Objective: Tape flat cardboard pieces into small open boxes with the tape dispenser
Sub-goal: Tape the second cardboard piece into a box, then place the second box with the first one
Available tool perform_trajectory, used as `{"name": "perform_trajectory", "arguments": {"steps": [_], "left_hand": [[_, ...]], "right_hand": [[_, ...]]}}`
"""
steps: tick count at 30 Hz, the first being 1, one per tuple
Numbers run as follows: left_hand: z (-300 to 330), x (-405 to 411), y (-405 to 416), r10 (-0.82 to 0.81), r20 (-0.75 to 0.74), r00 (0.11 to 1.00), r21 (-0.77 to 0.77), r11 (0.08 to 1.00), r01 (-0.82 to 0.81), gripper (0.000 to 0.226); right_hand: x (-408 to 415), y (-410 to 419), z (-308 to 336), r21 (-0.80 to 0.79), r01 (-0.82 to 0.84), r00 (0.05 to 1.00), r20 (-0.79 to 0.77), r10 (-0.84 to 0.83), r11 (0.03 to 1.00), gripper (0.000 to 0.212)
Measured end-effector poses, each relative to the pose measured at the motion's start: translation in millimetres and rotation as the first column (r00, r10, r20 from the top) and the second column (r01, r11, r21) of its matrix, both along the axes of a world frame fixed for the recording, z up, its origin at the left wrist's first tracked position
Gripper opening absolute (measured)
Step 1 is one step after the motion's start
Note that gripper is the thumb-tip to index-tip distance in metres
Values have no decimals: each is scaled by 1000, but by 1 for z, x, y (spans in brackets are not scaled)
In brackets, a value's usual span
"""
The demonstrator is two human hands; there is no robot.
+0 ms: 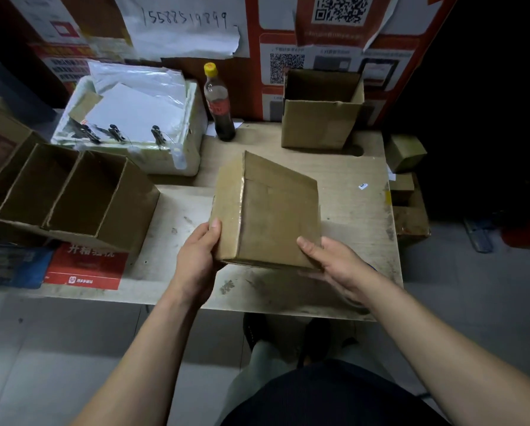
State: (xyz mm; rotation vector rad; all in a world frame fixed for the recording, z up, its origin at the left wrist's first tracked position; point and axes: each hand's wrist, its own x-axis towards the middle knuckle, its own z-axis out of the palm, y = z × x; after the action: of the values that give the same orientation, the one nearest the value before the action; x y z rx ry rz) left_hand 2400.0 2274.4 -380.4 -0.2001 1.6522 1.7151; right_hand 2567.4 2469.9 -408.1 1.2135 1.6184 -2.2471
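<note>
1. Box (pixel 266 210): taped bottom up, tilted above the surface (pixel 350 179).
2. Left hand (pixel 199 256), right hand (pixel 331 259): grasping its near corners.
3. Risk: shallow hold; box may slip.

Left hand (pixel 197 255) grips the box (pixel 266 210) at its near-left corner, thumb on the side. Right hand (pixel 334 262) holds the near-right corner, thumb across the taped face.

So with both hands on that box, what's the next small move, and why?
Probably set the box aside by the open boxes at left. Its seam looks taped, the left hand and right hand hold it tilted, and no tape dispenser is in view.
</note>
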Motion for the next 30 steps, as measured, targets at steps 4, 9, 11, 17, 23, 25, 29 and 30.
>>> {"name": "perform_trajectory", "arguments": {"steps": [4,9,11,17,23,25,29,30], "left_hand": [[-4,4,1,-174,-301,938,-437,899,26,42],[5,20,6,-399,-313,862,-439,866,242,39],[-1,17,5,-556,-425,715,-580,773,257,37],[-19,0,4,-493,-594,635,-613,789,39,54],[-51,15,-4,-417,-419,807,-523,837,160,43],[-64,20,-10,-487,-303,819,-542,795,272,51],[-70,25,-11,-500,-238,833,-438,820,367,68],[-71,23,-9,-497,-237,835,-435,822,366,69]], "right_hand": [[-2,0,-4,386,-11,997,71,-17,922,49],[-4,2,2,578,-142,980,197,31,804,34],[-1,6,3,603,-232,965,241,103,763,41],[1,6,4,641,-126,981,195,-2,757,10],[-3,-12,-10,476,-37,994,107,-16,879,38],[-1,-19,-22,357,-50,997,79,23,933,53],[2,-25,-35,257,-72,993,106,46,964,68],[1,-24,-36,249,-63,994,98,39,967,69]]}}
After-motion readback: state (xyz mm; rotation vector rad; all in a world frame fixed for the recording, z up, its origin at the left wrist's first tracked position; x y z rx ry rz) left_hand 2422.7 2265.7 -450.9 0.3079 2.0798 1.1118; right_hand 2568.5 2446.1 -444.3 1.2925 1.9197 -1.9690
